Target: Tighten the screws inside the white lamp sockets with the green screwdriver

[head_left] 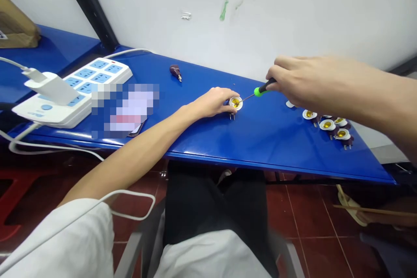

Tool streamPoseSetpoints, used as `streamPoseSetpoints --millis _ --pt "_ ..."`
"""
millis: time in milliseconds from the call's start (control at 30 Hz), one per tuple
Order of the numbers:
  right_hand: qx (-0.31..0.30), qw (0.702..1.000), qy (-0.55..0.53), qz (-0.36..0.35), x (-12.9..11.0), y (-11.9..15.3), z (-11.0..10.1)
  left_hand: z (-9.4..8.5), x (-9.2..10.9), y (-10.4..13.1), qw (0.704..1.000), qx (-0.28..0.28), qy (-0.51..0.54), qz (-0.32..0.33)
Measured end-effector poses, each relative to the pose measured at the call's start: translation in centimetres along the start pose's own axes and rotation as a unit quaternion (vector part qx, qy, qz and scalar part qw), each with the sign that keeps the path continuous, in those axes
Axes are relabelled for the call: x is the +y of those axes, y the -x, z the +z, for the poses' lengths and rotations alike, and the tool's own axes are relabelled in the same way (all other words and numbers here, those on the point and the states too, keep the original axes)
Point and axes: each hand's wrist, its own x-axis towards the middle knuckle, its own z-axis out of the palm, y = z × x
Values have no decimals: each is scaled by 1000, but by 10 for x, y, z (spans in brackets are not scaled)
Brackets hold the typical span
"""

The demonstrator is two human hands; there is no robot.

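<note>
My left hand is closed around a small lamp socket with a white rim, a brassy inside and plug pins pointing toward me. My right hand grips a screwdriver with a black and green handle. Its thin shaft slants down to the left, and the tip reaches into the socket's opening; contact inside cannot be made out. Several similar lamp sockets with brown plug bodies lie to the right, beneath my right forearm. A lone brown plug rests farther back on the blue table.
A white power strip with a charger plugged in lies at the left, with white cables trailing. Beside it is a phone, partly blurred out. A white wall borders the table's back. A cardboard box stands far left.
</note>
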Motion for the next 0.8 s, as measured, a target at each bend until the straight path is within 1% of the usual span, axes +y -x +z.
streamPoseSetpoints --millis 100,167,300,433,533,600,700,767,800 --pt "-18 999 51 -6 -5 -3 -4 0 0 0 1000 2 2 -2" --pt "-29 998 60 -18 -6 -4 -7 1 -1 0 1000 1 4 -6" --pt "-61 998 18 -23 0 -2 -10 1 -1 0 1000 2 7 -6" --pt "-35 998 39 40 -5 -5 -10 0 0 0 1000 2 13 -5" --pt "-44 994 55 80 -14 -9 -11 -1 1 0 1000 1 11 -6" --pt "-43 994 70 67 -15 -9 -10 -1 1 0 1000 3 11 -7" --pt "-43 997 64 -14 -7 -4 -7 0 0 0 1000 2 9 -6" --pt "-30 998 23 -40 -1 -1 -5 1 -1 0 1000 1 4 -4" --pt "-16 999 -3 -38 0 0 -4 1 -1 0 1000 1 3 -3"
